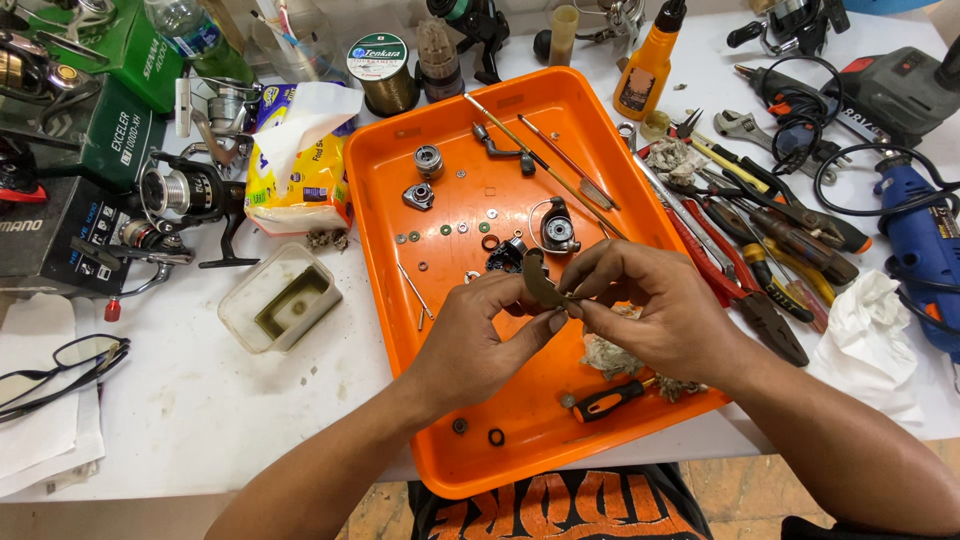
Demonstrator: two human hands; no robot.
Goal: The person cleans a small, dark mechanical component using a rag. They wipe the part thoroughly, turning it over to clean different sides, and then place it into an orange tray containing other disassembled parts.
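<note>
- Left hand (470, 345) and right hand (655, 310) meet at frame centre, fingertips of both pinching one small curved dark metal part (541, 280) over the orange tray (520, 440).
- Tray, below hands: orange-handled screwdriver (610, 400), grey rag (608, 355).
- Tray, above hands: washers, small reel parts, two thin brushes (545, 160).
- Right of tray: pliers and screwdrivers on the table (200, 410).
- Upper left: spinning reel (190, 195), tissue pack (300, 170).
- Lower left: glasses (60, 365).
</note>
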